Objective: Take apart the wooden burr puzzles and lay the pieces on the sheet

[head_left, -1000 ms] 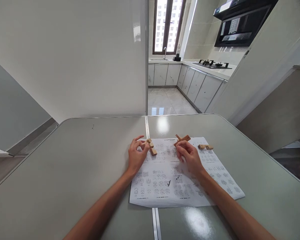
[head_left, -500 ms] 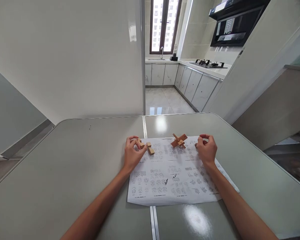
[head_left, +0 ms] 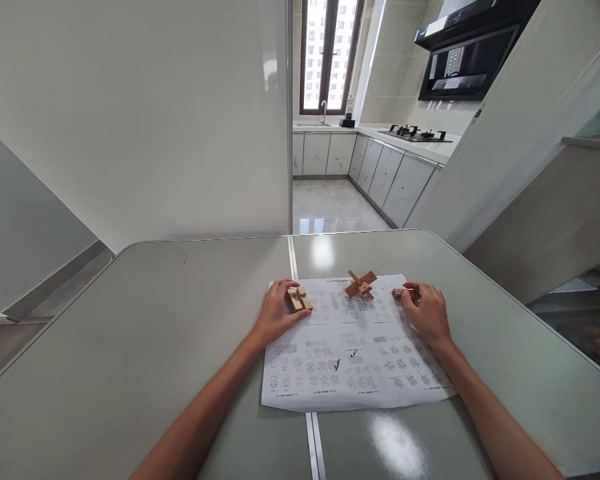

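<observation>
A printed sheet of puzzle diagrams (head_left: pixel 350 360) lies on the grey table (head_left: pixel 130 333). My left hand (head_left: pixel 275 317) rests at the sheet's far left corner, fingers closed on a small notched wooden piece (head_left: pixel 299 298). A partly built wooden cross (head_left: pixel 361 284) stands on the sheet's far edge, untouched, between both hands. My right hand (head_left: pixel 427 312) lies at the sheet's far right, fingers pinched on another small wooden piece (head_left: pixel 398 293).
A seam (head_left: pixel 314 440) runs down the table's middle. A white wall panel (head_left: pixel 155 120) stands behind the table. Beyond lies a kitchen with cabinets (head_left: pixel 380 173), a hob (head_left: pixel 415 135) and a window (head_left: pixel 330 53). A counter edge (head_left: pixel 580 200) is at right.
My right hand left the wooden cross, moved right and closed on the small piece there. My left hand drew its piece closer and now covers part of it.
</observation>
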`<state>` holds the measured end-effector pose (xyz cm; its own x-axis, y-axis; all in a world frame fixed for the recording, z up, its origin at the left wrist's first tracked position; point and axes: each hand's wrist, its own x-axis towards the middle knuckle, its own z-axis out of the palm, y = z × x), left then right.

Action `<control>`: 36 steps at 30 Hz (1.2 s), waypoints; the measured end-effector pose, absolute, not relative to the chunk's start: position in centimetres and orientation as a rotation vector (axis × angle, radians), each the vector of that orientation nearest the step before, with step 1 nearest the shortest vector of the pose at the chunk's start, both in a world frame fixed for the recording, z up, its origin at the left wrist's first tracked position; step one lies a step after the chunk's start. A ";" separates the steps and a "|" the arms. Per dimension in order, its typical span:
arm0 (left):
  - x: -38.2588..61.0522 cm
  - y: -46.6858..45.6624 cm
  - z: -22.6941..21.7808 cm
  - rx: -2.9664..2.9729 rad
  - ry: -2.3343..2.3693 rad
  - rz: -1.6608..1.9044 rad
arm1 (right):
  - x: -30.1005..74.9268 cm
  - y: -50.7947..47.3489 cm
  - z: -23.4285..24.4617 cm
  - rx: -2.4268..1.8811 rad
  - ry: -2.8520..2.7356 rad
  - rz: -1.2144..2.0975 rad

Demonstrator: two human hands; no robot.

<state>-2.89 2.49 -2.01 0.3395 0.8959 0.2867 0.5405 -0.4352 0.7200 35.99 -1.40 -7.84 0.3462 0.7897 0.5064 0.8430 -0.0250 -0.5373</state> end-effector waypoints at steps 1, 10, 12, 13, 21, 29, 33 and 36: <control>-2.9 2.5 -2.1 2.123 1.256 0.910 | 36.2 -1.8 -8.0 -1.799 -1.473 -0.083; -3.1 2.6 -2.6 2.188 1.231 0.927 | 37.5 -5.0 -7.9 -1.853 -1.650 -0.074; -3.1 2.6 -2.7 2.178 1.240 0.947 | 37.3 -5.5 -7.5 -1.861 -1.612 -0.045; -3.1 2.6 -2.8 2.173 1.248 0.957 | 37.0 -5.7 -7.0 -1.853 -1.572 -0.026; -3.2 2.6 -3.0 2.160 1.293 0.990 | 28.7 -7.0 1.8 -1.500 -1.128 0.699; -3.2 2.5 -2.9 2.167 1.444 1.040 | 18.6 -3.3 0.5 -1.370 -1.479 1.034; -3.3 2.3 -2.9 2.132 1.571 1.053 | 16.0 0.0 -0.9 -1.522 -1.665 0.985; -3.3 2.2 -3.0 2.118 1.634 1.040 | 14.5 2.2 -0.9 -1.663 -1.791 0.894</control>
